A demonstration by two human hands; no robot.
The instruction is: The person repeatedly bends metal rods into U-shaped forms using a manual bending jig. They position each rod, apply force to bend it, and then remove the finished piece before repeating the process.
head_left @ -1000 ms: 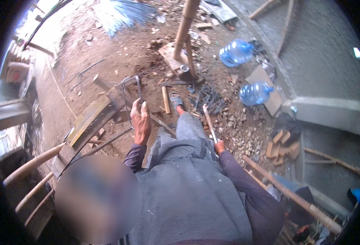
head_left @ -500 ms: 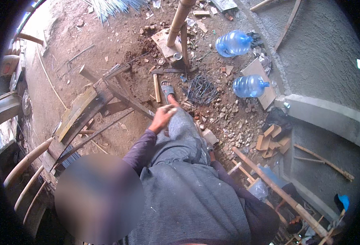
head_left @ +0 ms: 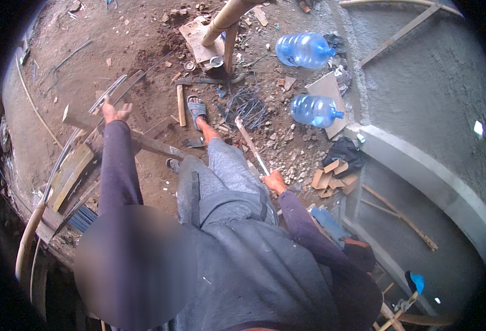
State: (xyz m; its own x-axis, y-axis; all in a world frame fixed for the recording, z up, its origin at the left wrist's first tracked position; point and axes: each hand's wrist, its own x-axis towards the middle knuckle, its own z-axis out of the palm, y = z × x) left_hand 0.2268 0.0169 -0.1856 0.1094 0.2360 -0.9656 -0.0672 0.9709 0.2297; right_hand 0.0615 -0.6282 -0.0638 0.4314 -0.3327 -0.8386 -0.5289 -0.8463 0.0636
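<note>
My left hand point(head_left: 117, 112) reaches out over the wooden bench point(head_left: 80, 172), its fingers apart beside several thin grey metal rods point(head_left: 100, 99). Whether a fingertip touches the rods I cannot tell. The rods run along the bench's left side. In front of my right thigh, my right hand point(head_left: 274, 182) is closed around the near end of a slim bar-like tool point(head_left: 251, 142). This tool points away from me, tilted to the left, with a brownish far end and a paler shaft; its exact kind is unclear.
Beyond my sandalled foot lie a wooden-handled pick-like tool point(head_left: 181, 105) and a tangle of dark wire point(head_left: 247, 107). Two blue water jugs point(head_left: 304, 51) rest on their sides at right. A bamboo post point(head_left: 223, 25) stands ahead. Rubble point(head_left: 292, 160) and brown box pieces point(head_left: 331, 179) lie at right.
My left hand has swung from over my thigh out to the bench, its fingers now spread. My right hand has come into view with the bar-like tool. Long rods now show along the bench.
</note>
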